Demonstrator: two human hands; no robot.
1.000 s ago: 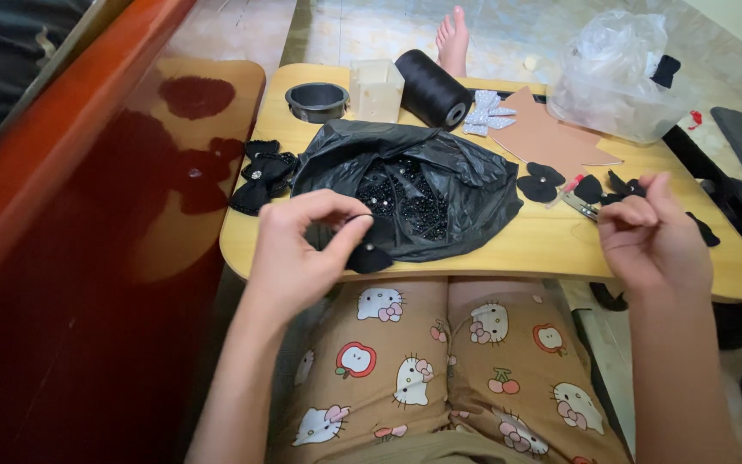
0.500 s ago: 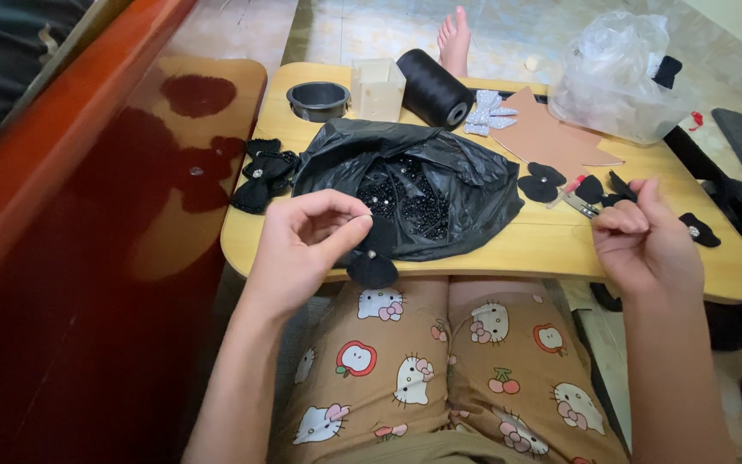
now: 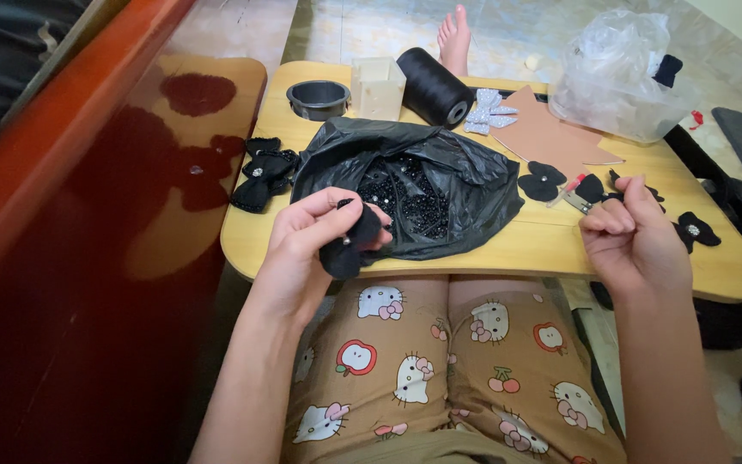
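- While my left hand (image 3: 315,249) pinches a black fabric bow (image 3: 347,249) just in front of the black plastic bag (image 3: 405,185), fingers closed on it, I judge it is held up for stitching.
- My right hand (image 3: 633,245), right of the bag, is curled shut; I cannot tell what it grips.
- Open on the yellow table (image 3: 508,249), the bag holds small black beads (image 3: 410,202).
- Behind the bag: a black thread spool (image 3: 434,86) and a clear plastic bag (image 3: 616,77) with another dark bow.
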